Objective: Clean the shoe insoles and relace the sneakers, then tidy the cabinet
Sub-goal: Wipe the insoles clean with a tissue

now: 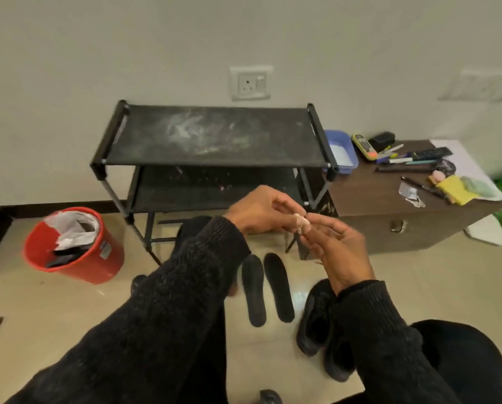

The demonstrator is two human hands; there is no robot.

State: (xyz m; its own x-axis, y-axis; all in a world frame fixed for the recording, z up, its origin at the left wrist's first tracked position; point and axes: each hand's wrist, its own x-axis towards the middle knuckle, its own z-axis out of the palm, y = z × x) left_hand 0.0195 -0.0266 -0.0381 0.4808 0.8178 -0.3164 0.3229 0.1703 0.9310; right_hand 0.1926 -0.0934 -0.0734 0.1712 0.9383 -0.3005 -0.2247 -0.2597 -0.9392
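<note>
Two black insoles (267,290) lie side by side on the tiled floor in front of me. A pair of black sneakers (322,328) sits just right of them, partly behind my right sleeve. My left hand (261,211) and my right hand (337,249) meet above the insoles. Together their fingertips pinch a small pale crumpled wad (301,221), blurred, perhaps tissue or cloth. A thin dark strand hangs below my right fingers. Behind the hands stands the black two-tier shoe rack (215,135), its top shelf smeared with white dust.
A red bucket (75,246) with paper and dark scraps stands at the left. A low brown cabinet (401,211) at the right carries a blue tray (340,150), pens, a remote, a yellow sponge and papers. A wall socket (251,83) is above the rack.
</note>
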